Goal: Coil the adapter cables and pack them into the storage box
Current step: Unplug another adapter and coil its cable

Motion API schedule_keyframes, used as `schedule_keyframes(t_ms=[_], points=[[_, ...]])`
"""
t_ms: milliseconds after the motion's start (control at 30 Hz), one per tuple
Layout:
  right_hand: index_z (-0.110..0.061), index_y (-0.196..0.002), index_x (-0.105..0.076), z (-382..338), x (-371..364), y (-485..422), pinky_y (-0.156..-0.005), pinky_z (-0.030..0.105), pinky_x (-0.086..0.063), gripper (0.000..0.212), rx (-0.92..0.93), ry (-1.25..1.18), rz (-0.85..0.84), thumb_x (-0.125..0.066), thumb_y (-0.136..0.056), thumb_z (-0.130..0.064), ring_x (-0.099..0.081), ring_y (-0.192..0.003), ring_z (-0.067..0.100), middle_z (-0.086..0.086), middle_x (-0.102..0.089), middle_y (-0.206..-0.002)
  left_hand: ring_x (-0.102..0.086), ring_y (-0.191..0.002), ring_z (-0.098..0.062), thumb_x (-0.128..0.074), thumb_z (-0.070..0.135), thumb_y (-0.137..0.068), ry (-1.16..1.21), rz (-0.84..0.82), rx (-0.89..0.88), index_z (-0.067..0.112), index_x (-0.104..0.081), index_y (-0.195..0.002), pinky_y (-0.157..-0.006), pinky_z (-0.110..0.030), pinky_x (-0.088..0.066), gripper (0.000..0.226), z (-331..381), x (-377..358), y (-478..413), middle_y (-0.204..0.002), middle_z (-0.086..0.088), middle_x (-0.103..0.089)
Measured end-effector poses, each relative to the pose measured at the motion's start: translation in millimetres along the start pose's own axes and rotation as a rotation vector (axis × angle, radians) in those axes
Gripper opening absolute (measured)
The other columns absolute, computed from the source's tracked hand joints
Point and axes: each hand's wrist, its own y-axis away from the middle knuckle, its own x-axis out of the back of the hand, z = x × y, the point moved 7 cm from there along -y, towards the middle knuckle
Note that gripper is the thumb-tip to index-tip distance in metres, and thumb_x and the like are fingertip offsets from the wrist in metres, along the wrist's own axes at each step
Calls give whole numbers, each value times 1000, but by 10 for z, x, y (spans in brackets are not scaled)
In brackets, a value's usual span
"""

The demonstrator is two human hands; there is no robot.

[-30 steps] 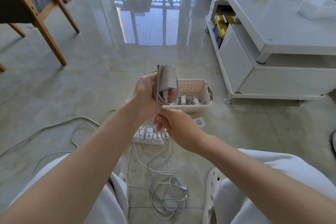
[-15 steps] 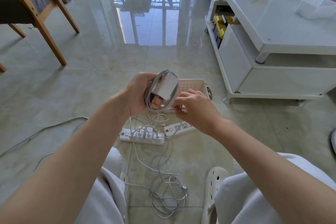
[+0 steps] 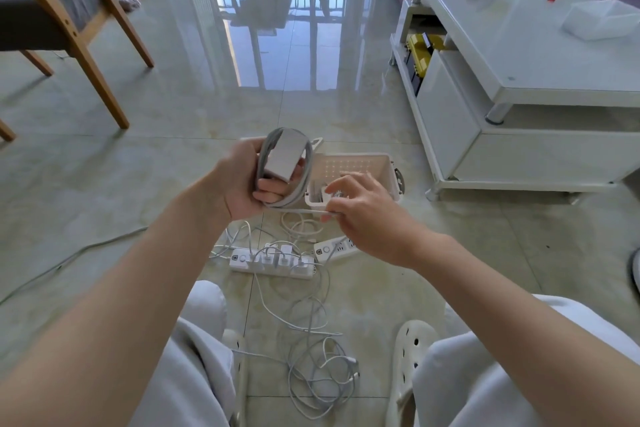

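Note:
My left hand point(image 3: 242, 180) grips a grey adapter block point(image 3: 284, 155) with its grey cable point(image 3: 304, 180) looped around it. My right hand point(image 3: 363, 215) pinches the loose end of that cable, which runs taut from the bottom of the coil. Just behind both hands the white storage box point(image 3: 388, 163) stands open on the floor, with white adapters lying at its near end. A white power strip point(image 3: 273, 262) with several plugs in it lies below my hands, and a tangle of white cables point(image 3: 318, 374) spreads between my knees.
A second white power strip point(image 3: 334, 248) lies by my right wrist. A white coffee table point(image 3: 519, 55) stands at the right. A wooden chair point(image 3: 69, 28) is at the far left. A grey cord point(image 3: 69, 256) trails across the tiled floor on the left.
My right hand rose from below the adapter to its right side, carrying the cable end around the block. My left hand tilted the adapter.

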Motion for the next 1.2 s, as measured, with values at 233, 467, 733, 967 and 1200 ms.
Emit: schedule_keyframes(t_ms=[233, 467, 733, 967, 1200], points=[[1, -124, -45, -133, -186, 43, -114, 48, 8, 47, 117, 312, -38, -29, -80, 7, -2, -143, 35, 22, -30, -147, -25, -22, -3, -27, 34, -96, -63, 73, 19, 6, -54, -68, -23, -7, -12, 47, -30, 88, -83, -53, -2, -47], [-5, -125, -46, -49, -250, 74, -111, 28, -23, 39, 34, -60, -233, -23, -101, -25, -39, -131, 20, 11, -51, -134, -26, -23, -3, -29, 34, -95, 35, 78, -13, 8, -56, -64, -23, -12, -10, 48, 25, 134, -46, -55, 0, -46], [-5, -100, -66, 67, -28, -29, -95, 14, -35, 17, 5, -369, -5, -57, -91, -17, -48, -105, 7, 2, -56, -112, -29, -29, -7, -32, 47, -96, -728, 2, 173, 9, -56, -66, -33, -14, -16, 54, -202, -95, 101, -47, -1, -47], [-16, -96, -57, 16, -150, -25, -58, 29, -48, 9, -205, -828, -167, -54, -91, -8, -52, -53, 8, -8, -58, -63, -42, -42, -18, -43, 53, -93, -1186, 184, 107, 18, -63, -95, -34, -15, -30, 41, -140, 63, 74, -62, -9, -54], [-16, -115, -43, 63, -32, -54, -46, 10, -38, 19, -321, -625, -46, -46, -96, -16, -48, -55, 4, -6, -56, -70, -46, -51, -14, -48, 48, -93, -1386, 120, -99, 19, -57, -87, -44, -23, -39, 31, -55, -16, 68, -70, -2, -53]])
